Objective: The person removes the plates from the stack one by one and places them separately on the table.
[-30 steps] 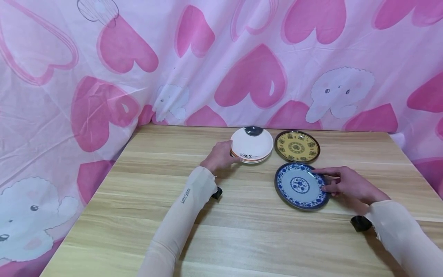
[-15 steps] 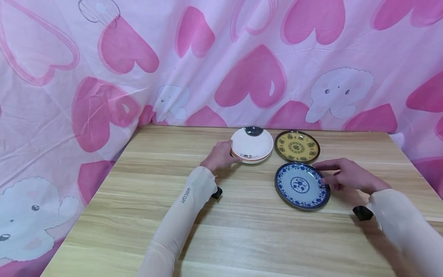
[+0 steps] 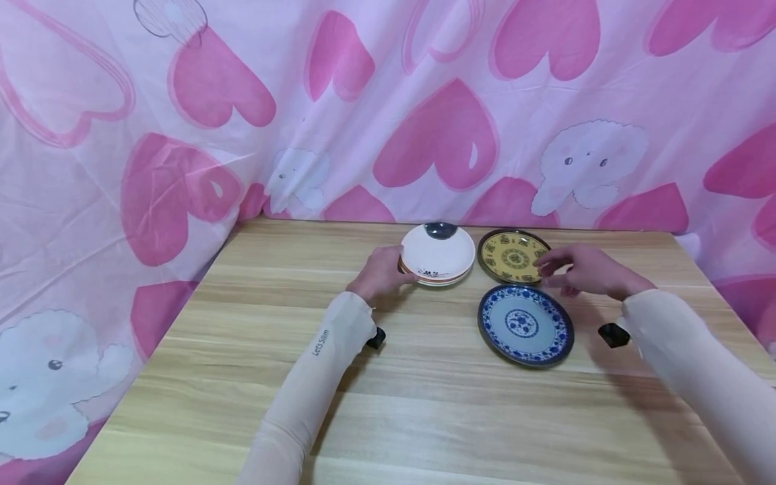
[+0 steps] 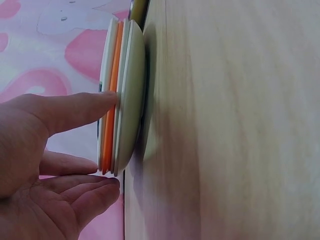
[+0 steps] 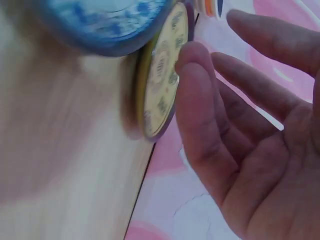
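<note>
White dish stack (image 3: 438, 253), head view: sits toward the far edge of the wood-grained surface (image 3: 412, 411), a dark patch at the top dish's back rim and small dark print at its front. Left hand (image 3: 378, 271) grasps the stack by its left side. A dark-rimmed yellow plate (image 3: 512, 257) lies just right of the stack; a blue-patterned plate (image 3: 523, 325) lies in front of the yellow one (rims close together; I cannot tell whether they touch). Right hand (image 3: 582, 269) is at the yellow plate's right edge, fingers bent. Pink heart-printed cloth (image 3: 436, 135) hangs behind.

Left wrist view: I see the stack edge-on (my feed is turned sideways), an orange rim (image 4: 108, 142) showing among paler ones. One fingertip lies against the rims, another finger reaches the lower end of the stack.

Right wrist view: plates blurred. I note the hand as released, fingers loosely curved with nothing between them; fingertips overlap the yellow plate in my line of sight, contact undetermined. Blue-patterned plate is cut off at the top.
</note>
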The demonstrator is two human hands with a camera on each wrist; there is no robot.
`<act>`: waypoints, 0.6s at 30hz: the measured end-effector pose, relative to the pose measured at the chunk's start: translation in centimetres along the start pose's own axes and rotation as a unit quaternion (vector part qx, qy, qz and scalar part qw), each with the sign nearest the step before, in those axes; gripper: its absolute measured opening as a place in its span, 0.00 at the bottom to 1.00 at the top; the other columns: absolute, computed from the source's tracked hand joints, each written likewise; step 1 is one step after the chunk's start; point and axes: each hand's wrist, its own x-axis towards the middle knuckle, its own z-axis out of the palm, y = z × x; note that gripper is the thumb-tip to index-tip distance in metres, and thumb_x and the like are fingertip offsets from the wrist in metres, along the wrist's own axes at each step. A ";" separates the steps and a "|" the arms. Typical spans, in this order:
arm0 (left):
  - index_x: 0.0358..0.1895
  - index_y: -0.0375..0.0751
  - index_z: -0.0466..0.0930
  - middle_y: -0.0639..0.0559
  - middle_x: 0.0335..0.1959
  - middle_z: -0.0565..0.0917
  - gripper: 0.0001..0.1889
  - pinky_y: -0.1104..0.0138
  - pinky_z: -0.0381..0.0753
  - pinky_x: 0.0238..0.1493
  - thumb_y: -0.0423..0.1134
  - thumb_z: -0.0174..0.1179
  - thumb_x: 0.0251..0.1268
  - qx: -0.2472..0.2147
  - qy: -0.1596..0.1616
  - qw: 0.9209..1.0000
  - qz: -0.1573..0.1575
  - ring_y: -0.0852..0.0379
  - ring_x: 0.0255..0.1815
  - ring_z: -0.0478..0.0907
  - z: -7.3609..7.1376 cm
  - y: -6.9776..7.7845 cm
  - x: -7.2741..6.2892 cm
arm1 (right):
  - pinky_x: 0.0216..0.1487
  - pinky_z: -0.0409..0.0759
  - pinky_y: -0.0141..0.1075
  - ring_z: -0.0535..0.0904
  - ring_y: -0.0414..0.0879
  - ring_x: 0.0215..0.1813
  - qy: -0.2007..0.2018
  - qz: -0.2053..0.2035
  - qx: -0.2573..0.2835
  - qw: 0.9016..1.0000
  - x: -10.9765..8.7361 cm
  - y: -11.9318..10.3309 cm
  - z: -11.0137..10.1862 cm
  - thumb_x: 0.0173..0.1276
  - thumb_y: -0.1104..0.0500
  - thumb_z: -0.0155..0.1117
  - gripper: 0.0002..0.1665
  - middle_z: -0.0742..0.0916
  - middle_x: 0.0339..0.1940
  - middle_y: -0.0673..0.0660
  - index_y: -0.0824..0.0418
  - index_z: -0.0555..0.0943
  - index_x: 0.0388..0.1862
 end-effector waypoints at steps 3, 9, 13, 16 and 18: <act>0.41 0.41 0.79 0.50 0.36 0.83 0.15 0.66 0.76 0.43 0.44 0.72 0.59 -0.002 0.000 1.000 -0.001 0.55 0.41 0.75 0.0 -0.1 0.0 | 0.40 0.88 0.40 0.85 0.50 0.40 0.017 -0.004 0.016 1.000 1.3 -1.2 -0.2 0.70 0.61 0.63 0.28 0.83 0.55 0.70 0.70 0.73 0.67; 0.42 0.41 0.79 0.49 0.37 0.83 0.15 0.65 0.76 0.44 0.44 0.72 0.59 0.001 0.001 1.000 -0.005 0.54 0.41 0.75 0.1 -0.4 0.0 | 0.45 0.88 0.44 0.85 0.55 0.46 0.060 -0.021 0.035 0.997 4.5 -3.8 0.4 0.73 0.57 0.62 0.26 0.82 0.58 0.69 0.66 0.75 0.66; 0.44 0.41 0.79 0.49 0.38 0.84 0.16 0.65 0.77 0.45 0.44 0.72 0.60 0.008 -0.003 1.000 -0.002 0.54 0.42 0.76 0.2 -0.4 0.0 | 0.46 0.88 0.43 0.84 0.57 0.49 0.079 -0.025 0.078 0.994 6.3 -4.7 1.5 0.74 0.57 0.60 0.27 0.80 0.61 0.69 0.67 0.73 0.68; 0.46 0.41 0.79 0.49 0.40 0.85 0.17 0.64 0.78 0.48 0.44 0.71 0.61 0.009 -0.007 1.000 -0.004 0.54 0.44 0.77 0.1 -0.2 -0.1 | 0.47 0.88 0.43 0.82 0.60 0.53 0.074 -0.025 0.109 0.991 7.5 -5.1 2.5 0.75 0.59 0.59 0.29 0.79 0.63 0.70 0.67 0.69 0.71; 0.47 0.40 0.79 0.49 0.41 0.85 0.17 0.64 0.79 0.49 0.44 0.71 0.61 0.006 -0.008 1.000 -0.005 0.53 0.45 0.77 0.1 -0.2 -0.1 | 0.50 0.87 0.44 0.81 0.61 0.56 0.066 -0.027 0.118 0.990 8.0 -5.3 3.2 0.74 0.59 0.59 0.31 0.77 0.64 0.70 0.66 0.67 0.73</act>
